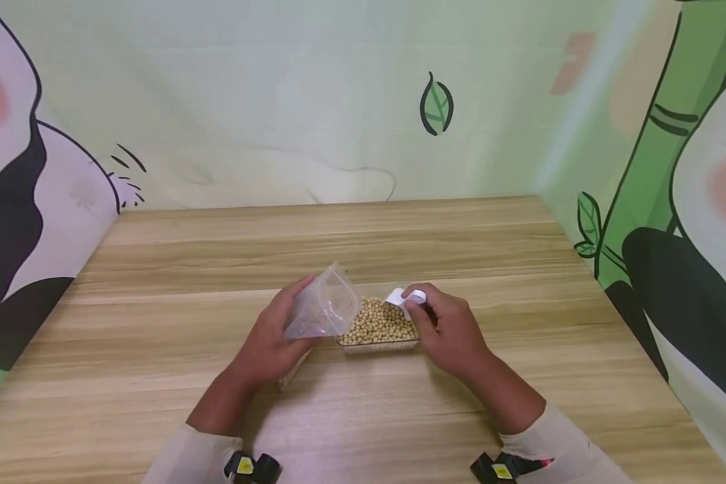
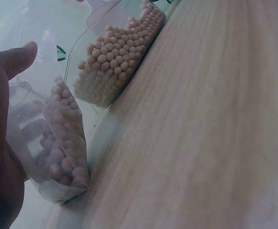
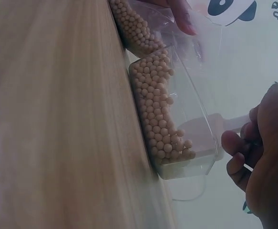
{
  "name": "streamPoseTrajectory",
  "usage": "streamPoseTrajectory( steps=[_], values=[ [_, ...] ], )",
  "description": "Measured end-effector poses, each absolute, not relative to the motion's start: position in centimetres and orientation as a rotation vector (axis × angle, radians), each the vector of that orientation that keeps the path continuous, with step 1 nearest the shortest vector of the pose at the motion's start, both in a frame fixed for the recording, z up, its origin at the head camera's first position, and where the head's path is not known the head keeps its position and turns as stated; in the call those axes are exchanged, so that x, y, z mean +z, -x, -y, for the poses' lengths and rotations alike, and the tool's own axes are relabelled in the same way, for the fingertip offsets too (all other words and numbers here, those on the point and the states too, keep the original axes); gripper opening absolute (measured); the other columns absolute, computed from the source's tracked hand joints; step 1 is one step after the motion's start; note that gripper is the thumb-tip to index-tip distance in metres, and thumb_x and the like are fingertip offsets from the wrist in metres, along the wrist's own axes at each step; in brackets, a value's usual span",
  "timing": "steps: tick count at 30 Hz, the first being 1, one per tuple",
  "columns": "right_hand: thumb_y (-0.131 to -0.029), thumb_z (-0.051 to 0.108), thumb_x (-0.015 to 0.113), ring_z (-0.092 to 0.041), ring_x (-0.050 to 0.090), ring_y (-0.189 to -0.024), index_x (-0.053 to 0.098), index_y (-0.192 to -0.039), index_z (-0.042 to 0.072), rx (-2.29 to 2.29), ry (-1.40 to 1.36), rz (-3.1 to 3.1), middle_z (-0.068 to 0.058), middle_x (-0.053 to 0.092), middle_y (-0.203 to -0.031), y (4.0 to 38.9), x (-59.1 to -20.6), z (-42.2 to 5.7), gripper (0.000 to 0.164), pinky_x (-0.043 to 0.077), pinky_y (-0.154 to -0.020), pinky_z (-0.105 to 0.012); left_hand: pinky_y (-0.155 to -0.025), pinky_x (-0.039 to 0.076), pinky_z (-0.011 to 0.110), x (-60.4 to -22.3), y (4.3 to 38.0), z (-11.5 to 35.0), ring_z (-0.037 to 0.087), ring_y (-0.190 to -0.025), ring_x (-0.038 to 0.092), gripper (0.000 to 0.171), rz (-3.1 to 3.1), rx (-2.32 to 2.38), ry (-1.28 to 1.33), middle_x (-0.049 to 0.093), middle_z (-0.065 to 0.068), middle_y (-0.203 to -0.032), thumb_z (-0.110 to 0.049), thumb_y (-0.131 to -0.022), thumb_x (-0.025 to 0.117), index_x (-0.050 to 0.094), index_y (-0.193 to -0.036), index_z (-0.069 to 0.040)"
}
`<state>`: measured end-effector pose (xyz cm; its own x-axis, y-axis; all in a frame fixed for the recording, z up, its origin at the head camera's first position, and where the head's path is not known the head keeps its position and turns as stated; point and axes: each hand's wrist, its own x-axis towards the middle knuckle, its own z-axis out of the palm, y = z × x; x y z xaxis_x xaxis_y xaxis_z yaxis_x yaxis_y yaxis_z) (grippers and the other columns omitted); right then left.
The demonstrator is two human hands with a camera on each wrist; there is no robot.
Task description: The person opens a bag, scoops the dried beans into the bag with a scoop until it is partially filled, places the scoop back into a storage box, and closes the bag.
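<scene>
My left hand point(image 1: 273, 343) grips a clear plastic bag point(image 1: 317, 312) with its mouth spread toward the box. Round beige beans, like soybeans point(image 2: 67, 155), fill the lower part of that bag in the left wrist view. Right beside it stands a clear rectangular box point(image 1: 378, 347) holding many more of these beans point(image 1: 380, 321). My right hand point(image 1: 456, 333) pinches the handle of a white scoop point(image 1: 394, 296) at the box's right end. The scoop's bowl point(image 3: 217, 133) shows pale through the clear wall in the right wrist view, above the heaped beans.
Bag and box rest on a wood-grain table point(image 1: 218, 249). Behind it rises a pale green wall point(image 1: 266, 101) printed with pandas, bamboo and leaves. Both sleeves point(image 1: 187, 457) carry small black wrist cameras point(image 1: 251, 467) near the table's front.
</scene>
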<state>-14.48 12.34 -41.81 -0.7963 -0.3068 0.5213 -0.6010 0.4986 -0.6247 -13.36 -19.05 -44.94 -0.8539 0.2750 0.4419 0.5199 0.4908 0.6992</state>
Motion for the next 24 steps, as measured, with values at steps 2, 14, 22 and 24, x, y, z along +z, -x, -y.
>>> streamPoseTrajectory(
  steps=[2, 14, 22, 24],
  values=[
    [-0.107, 0.006, 0.066, -0.004, 0.045, -0.064, 0.072, -0.111, 0.003, 1.188, -0.753, 2.415, -0.001, 0.061, -0.075, 14.52, -41.88, -12.37, 0.008, 0.043, -0.058, -0.024, -0.113, 0.048, 0.061, -44.9, 13.33, 19.02, 0.036, -0.136, 0.06, 0.09, 2.469, -1.307, 0.674, 0.058, 0.024, -0.155, 0.0, -0.084, 0.087, 0.043, -0.163, -0.002],
    [-0.107, 0.005, 0.062, -0.005, 0.048, -0.062, 0.072, -0.108, 0.002, 1.312, -0.682, 2.405, -0.003, 0.063, -0.073, 14.49, -41.73, -12.33, 0.011, 0.042, -0.056, -0.022, -0.113, 0.048, 0.057, -45.01, 13.33, 19.04, 0.035, -0.135, 0.06, 0.092, 2.47, -1.295, 0.676, 0.059, 0.023, -0.154, 0.001, -0.083, 0.088, 0.043, -0.163, -0.002],
    [-0.106, 0.003, 0.059, -0.005, 0.05, -0.057, 0.073, -0.107, -0.001, 1.456, -0.545, 2.398, -0.009, 0.065, -0.069, 14.58, -41.53, -12.19, 0.014, 0.043, -0.052, -0.023, -0.113, 0.048, 0.057, -45.04, 13.41, 19.05, 0.034, -0.136, 0.06, 0.092, 2.494, -1.301, 0.653, 0.059, 0.021, -0.156, 0.0, -0.084, 0.088, 0.043, -0.164, -0.005],
    [-0.107, 0.003, 0.058, -0.007, 0.053, -0.053, 0.073, -0.109, -0.002, 1.566, -0.469, 2.41, -0.014, 0.066, -0.07, 14.59, -41.43, -12.2, 0.016, 0.045, -0.05, -0.024, -0.113, 0.048, 0.056, -45.09, 13.42, 19.06, 0.033, -0.135, 0.06, 0.092, 2.499, -1.31, 0.645, 0.059, 0.021, -0.156, 0.001, -0.085, 0.088, 0.043, -0.164, -0.005]
  ],
)
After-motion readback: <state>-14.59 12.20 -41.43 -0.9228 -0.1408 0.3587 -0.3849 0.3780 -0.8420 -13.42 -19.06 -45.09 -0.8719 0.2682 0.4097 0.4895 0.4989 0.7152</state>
